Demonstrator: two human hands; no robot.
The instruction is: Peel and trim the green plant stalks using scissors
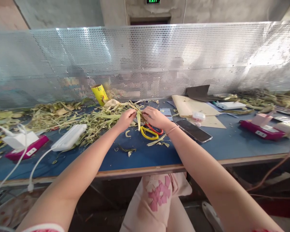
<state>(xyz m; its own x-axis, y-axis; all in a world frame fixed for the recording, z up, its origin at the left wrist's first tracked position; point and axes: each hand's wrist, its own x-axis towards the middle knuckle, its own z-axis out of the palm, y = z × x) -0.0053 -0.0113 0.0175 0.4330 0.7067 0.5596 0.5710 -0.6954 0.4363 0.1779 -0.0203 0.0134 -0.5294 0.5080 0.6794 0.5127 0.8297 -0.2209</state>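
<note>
My left hand (126, 120) and my right hand (157, 117) come close together above the blue table, with fingers pinched on a pale green dried leaf (138, 120). Its pointed tip hangs down between them. Just beneath my right hand lie scissors with yellow and red handles (149, 132), their blades mostly hidden. A heap of dried plant strips (103, 116) spreads beyond and to the left of my left hand. Small scraps (129, 151) are scattered on the near tabletop.
At the left are a white power bank (70, 138) and a magenta power strip (26, 148) with cables. A yellow can (99, 94) leans at the back. To the right lie a phone (193, 130), brown paper (195, 106) and another power strip (262, 130). A perforated metal screen (145, 58) stands behind.
</note>
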